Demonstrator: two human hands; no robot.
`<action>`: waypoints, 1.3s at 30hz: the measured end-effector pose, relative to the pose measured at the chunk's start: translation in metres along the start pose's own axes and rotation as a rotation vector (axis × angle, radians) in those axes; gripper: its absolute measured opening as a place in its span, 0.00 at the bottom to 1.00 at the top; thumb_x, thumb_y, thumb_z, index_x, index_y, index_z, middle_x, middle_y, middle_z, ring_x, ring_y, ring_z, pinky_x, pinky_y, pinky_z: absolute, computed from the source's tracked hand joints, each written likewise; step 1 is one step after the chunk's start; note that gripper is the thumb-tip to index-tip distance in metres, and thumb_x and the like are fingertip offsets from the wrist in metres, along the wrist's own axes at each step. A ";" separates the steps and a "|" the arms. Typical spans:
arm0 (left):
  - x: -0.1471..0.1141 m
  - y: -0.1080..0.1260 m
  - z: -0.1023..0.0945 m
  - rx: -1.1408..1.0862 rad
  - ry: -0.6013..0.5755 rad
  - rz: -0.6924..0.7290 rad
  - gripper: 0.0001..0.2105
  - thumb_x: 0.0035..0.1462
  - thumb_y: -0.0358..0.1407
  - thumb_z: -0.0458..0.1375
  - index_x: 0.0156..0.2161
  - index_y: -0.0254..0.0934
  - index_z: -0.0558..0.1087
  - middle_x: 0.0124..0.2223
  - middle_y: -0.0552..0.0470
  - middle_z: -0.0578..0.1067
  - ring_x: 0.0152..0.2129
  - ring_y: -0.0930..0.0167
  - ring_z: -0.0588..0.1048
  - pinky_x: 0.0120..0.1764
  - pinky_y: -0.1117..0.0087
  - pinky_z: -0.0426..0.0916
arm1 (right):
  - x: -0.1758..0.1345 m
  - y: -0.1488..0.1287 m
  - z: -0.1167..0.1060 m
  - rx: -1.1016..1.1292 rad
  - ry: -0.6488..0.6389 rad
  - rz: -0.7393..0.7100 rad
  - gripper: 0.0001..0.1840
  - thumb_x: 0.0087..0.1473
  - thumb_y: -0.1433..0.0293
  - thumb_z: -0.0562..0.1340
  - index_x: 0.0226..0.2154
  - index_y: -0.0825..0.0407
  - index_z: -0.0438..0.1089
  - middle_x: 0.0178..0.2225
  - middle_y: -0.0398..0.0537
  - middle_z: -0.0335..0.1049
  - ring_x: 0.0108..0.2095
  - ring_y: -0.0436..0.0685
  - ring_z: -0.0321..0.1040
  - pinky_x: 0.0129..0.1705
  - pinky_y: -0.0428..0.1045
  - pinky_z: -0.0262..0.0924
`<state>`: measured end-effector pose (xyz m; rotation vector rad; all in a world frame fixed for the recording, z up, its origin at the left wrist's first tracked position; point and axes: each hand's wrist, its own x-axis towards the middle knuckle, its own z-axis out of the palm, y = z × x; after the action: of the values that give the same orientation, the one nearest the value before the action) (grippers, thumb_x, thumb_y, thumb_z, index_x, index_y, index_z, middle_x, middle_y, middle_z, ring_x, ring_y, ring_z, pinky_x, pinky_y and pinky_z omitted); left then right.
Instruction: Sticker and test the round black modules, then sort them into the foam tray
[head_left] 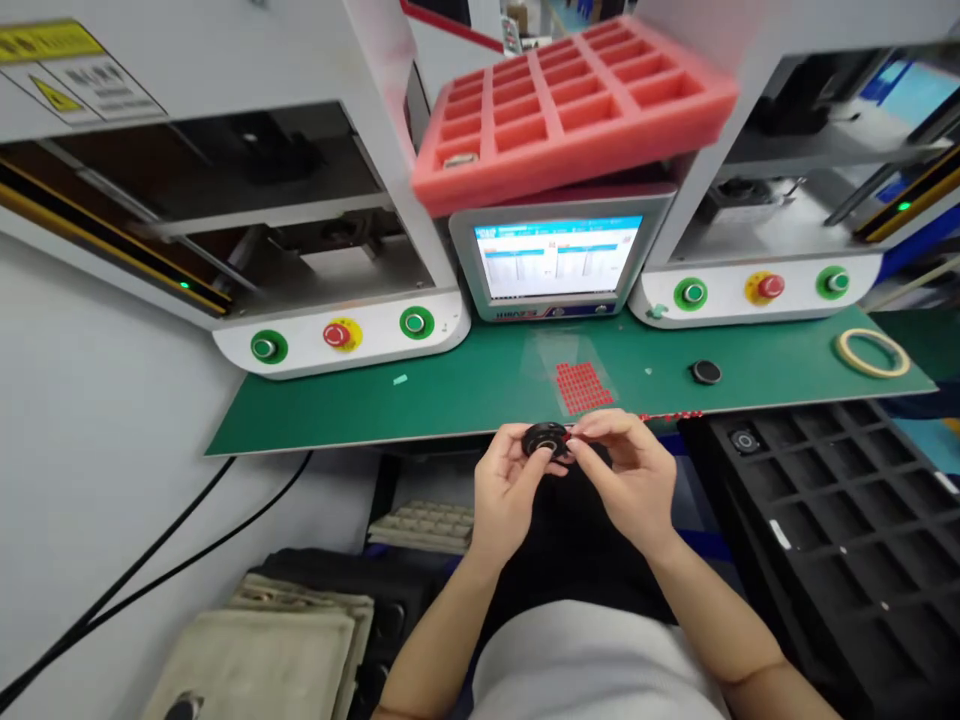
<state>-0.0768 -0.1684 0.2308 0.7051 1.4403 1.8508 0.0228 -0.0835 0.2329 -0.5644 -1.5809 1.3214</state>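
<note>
A small round black part (545, 438) with a ring-like centre is held in front of the bench edge. My left hand (508, 490) is closed around it, the thumb pressing on its face. The fingertips of my right hand (630, 470) pinch at its right side, where a small red bit (568, 436) shows between thumb and finger; it looks like a red sticker. Just beyond my hands, a sheet of small red stickers (583, 387) lies on the green bench top. Another round black part (706, 372) rests on the bench to the right.
Two white machines with green and red buttons flank a monitor (559, 258). A pink foam tray (577, 110) sits on top of it. A roll of tape (872, 353) lies at the bench's right end. Black compartment tray (840, 530) stands lower right; beige trays (262, 650) are stacked lower left.
</note>
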 end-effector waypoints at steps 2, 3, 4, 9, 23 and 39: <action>-0.011 -0.003 0.003 0.036 0.010 0.070 0.07 0.60 0.36 0.62 0.39 0.34 0.73 0.39 0.48 0.81 0.31 0.71 0.82 0.34 0.73 0.80 | -0.008 -0.003 -0.005 0.055 -0.008 -0.031 0.10 0.53 0.79 0.67 0.34 0.49 0.71 0.33 0.43 0.74 0.37 0.50 0.74 0.41 0.46 0.71; -0.016 -0.005 0.004 0.052 0.017 0.107 0.06 0.61 0.35 0.61 0.40 0.34 0.73 0.39 0.49 0.82 0.33 0.71 0.82 0.35 0.73 0.80 | -0.012 -0.004 -0.007 0.068 -0.024 -0.040 0.11 0.52 0.80 0.67 0.34 0.49 0.71 0.33 0.43 0.74 0.37 0.50 0.74 0.41 0.46 0.71; -0.021 -0.007 0.004 0.074 0.018 0.143 0.04 0.61 0.33 0.60 0.40 0.35 0.73 0.40 0.49 0.82 0.34 0.71 0.82 0.37 0.73 0.79 | -0.015 -0.004 -0.010 0.077 -0.042 -0.047 0.12 0.52 0.81 0.67 0.33 0.48 0.71 0.34 0.43 0.74 0.37 0.50 0.74 0.41 0.46 0.70; -0.039 -0.018 -0.001 0.257 -0.035 0.325 0.10 0.61 0.26 0.59 0.46 0.40 0.73 0.44 0.51 0.82 0.40 0.73 0.82 0.43 0.75 0.77 | -0.032 -0.007 -0.022 0.103 -0.110 -0.056 0.15 0.51 0.85 0.67 0.34 0.48 0.72 0.34 0.43 0.75 0.36 0.51 0.73 0.39 0.47 0.70; -0.041 -0.004 -0.015 0.537 -0.246 0.472 0.13 0.59 0.29 0.62 0.48 0.42 0.76 0.43 0.52 0.83 0.35 0.73 0.82 0.39 0.77 0.76 | -0.014 -0.016 -0.054 0.142 -0.451 0.032 0.11 0.52 0.80 0.68 0.29 0.49 0.69 0.29 0.42 0.73 0.30 0.50 0.72 0.33 0.48 0.70; -0.035 -0.011 -0.015 0.456 -0.217 0.451 0.12 0.60 0.30 0.62 0.48 0.41 0.76 0.43 0.52 0.83 0.35 0.74 0.81 0.38 0.78 0.75 | -0.027 -0.008 -0.045 0.042 -0.225 -0.165 0.15 0.47 0.85 0.68 0.31 0.48 0.73 0.30 0.43 0.78 0.31 0.54 0.75 0.33 0.50 0.72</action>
<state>-0.0646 -0.2036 0.2163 1.5117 1.6702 1.6932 0.0752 -0.0868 0.2274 -0.2594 -1.7371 1.3240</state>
